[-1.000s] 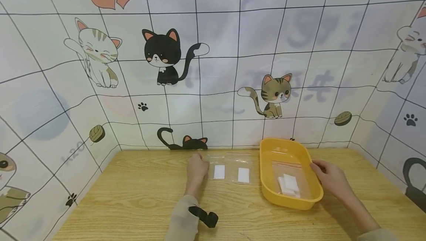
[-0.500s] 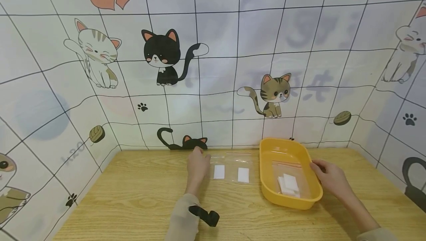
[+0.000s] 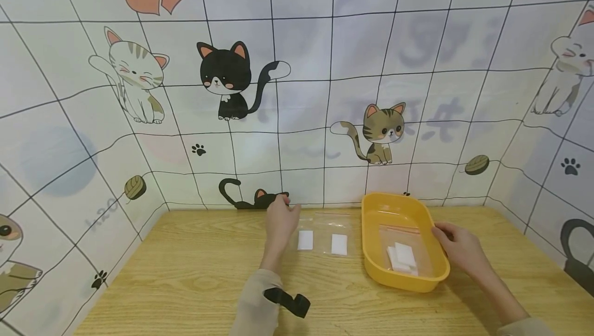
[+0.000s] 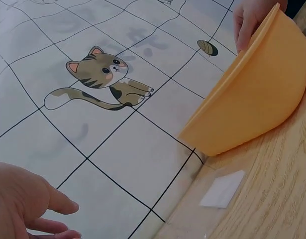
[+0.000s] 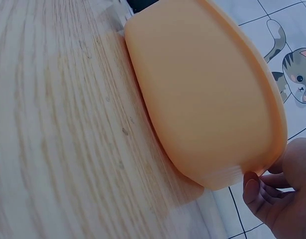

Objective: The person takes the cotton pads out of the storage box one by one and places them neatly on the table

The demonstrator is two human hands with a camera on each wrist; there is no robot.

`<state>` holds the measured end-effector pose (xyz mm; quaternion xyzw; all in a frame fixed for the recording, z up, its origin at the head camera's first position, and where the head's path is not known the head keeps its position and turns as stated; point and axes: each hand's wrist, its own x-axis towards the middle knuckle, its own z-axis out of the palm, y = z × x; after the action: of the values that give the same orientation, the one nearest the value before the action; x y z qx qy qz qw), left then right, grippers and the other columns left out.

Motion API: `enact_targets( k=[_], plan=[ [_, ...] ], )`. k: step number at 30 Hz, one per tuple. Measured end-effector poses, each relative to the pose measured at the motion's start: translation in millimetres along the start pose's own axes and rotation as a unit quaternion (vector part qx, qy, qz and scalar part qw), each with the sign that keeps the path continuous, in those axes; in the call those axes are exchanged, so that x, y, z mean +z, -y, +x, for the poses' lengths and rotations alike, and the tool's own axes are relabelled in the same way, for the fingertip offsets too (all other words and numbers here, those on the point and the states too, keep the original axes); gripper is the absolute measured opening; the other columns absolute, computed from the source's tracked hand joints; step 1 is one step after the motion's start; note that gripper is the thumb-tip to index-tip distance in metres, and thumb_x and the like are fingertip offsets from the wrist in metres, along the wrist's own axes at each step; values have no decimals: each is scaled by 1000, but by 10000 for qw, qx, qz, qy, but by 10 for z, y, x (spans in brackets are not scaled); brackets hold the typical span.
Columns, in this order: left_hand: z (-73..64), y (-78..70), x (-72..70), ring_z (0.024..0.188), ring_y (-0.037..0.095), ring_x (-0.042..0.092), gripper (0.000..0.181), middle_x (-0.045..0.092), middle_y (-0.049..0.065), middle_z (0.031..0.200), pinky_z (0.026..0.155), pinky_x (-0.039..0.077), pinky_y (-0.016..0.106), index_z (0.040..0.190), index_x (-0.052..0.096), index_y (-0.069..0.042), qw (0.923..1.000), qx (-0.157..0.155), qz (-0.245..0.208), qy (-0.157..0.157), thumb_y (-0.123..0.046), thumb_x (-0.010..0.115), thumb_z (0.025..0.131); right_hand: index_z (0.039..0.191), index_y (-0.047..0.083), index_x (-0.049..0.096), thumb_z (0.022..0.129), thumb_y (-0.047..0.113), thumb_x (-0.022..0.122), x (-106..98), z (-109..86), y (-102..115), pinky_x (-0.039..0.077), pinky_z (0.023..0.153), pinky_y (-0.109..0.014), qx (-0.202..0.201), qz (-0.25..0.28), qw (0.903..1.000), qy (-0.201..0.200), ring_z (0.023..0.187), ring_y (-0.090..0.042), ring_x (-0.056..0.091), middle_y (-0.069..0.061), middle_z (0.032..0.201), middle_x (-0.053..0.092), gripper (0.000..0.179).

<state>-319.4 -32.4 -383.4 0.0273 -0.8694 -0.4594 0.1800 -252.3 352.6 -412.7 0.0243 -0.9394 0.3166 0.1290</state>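
My left hand (image 3: 281, 222) is raised above the back of the table, left of two clear zip bags. Its thumb and fingers stand apart in the left wrist view, with nothing between them. One bag (image 3: 320, 243) with a white rectangular piece (image 3: 339, 245) lies nearer the basin; another white piece (image 3: 305, 240) lies in the bag beside it. My right hand (image 3: 459, 246) pinches the right rim of a yellow plastic basin (image 3: 403, 280), thumb and fingers at its edge. Inside the basin rests a clear zip bag (image 3: 385, 235) with several white pieces (image 3: 405, 256).
The wood-grain table (image 3: 185, 274) meets a wall covering (image 3: 306, 104) with printed cats and a grid along its back edge. A black strap (image 3: 287, 301) sits on the left sleeve. The basin stands on the table, right of the two bags.
My left hand has lifted and shifted slightly to the right, away from the left edge of the bags. My right hand and the basin have stayed put.
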Motion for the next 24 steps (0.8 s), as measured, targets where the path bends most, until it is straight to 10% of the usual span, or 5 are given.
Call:
enact_targets(
  k=[24],
  plan=[
    [-166, -344, 71, 68, 20, 61, 30, 66, 8, 83, 61, 51, 35, 113, 63, 4, 9955, 239, -602, 696, -18, 68, 95, 128, -19, 54, 108, 23, 47, 9, 10, -15, 55, 83, -56, 31, -20, 10000, -16, 105, -49, 62, -38, 120, 61, 48]
  ],
)
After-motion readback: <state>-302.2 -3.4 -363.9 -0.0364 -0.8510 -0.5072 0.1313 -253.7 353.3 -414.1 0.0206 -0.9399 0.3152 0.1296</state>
